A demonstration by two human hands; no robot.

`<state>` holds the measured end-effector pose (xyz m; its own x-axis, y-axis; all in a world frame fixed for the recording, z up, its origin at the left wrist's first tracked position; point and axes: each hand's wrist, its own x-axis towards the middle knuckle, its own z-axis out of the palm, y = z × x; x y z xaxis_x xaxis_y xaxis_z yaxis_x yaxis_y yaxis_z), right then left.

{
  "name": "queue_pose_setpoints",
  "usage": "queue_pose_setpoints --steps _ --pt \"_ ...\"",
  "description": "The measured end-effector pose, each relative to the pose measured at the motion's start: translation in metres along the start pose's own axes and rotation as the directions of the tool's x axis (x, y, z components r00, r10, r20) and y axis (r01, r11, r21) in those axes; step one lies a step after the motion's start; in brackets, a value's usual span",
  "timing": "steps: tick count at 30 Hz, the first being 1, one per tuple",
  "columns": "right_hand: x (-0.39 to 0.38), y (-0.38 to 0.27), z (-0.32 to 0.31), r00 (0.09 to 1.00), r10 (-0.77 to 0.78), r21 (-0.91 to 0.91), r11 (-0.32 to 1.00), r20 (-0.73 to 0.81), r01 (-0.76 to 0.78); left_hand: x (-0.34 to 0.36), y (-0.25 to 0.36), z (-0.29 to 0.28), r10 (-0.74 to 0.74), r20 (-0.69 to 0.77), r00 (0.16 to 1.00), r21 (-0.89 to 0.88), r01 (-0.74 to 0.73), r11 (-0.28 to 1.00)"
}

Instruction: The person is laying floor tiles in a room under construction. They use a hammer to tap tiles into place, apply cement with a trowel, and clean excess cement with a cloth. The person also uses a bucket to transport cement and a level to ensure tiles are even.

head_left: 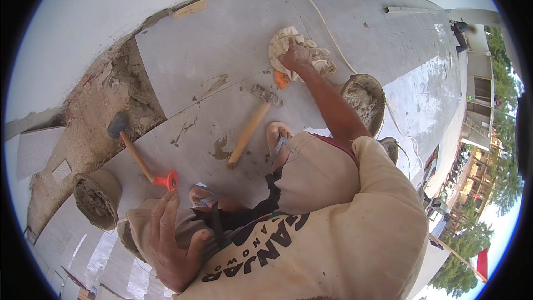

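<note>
My right arm stretches out over the grey floor tiles (pixel 266 14). At its end, my right hand (pixel 296 57) is closed on a crumpled, dirty cream rag (pixel 286 39) that rests on the tile. A bit of orange cloth (pixel 281 80) shows beside the rag. My left hand (pixel 176 244) is held by my left knee, fingers stretched and thumb apart, with nothing in it. Just past its fingertips lies a bright red-orange ring-shaped piece (pixel 166 180), at the handle end of a black-headed mallet (pixel 133 147). Between my hands, a steel-headed hammer (pixel 250 133) with a wooden handle lies on the tile.
Buckets of mortar stand at left (pixel 99 197) and right (pixel 363 103). Rough mortar bed (pixel 119 86) shows along the white wall (pixel 100 22). A pale cable (pixel 319 14) crosses the tiles. Mortar smears (pixel 221 149) mark the floor. Another person (pixel 459 33) is far right.
</note>
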<state>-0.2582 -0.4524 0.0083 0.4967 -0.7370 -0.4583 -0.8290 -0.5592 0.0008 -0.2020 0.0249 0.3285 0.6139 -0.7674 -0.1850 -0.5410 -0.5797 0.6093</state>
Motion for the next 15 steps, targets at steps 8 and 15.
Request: queue_pose_setpoints --steps 8,15 --pt "-0.081 -0.085 -0.008 0.911 -0.378 0.137 0.923 0.166 0.359 0.003 0.003 0.006 -0.073 0.020 0.997 0.103 0.071 0.992" --pt "-0.053 -0.056 -0.042 0.983 -0.163 0.445 0.889 0.082 0.110 0.012 0.035 -0.012 -0.054 0.062 0.997 0.143 0.044 0.989"
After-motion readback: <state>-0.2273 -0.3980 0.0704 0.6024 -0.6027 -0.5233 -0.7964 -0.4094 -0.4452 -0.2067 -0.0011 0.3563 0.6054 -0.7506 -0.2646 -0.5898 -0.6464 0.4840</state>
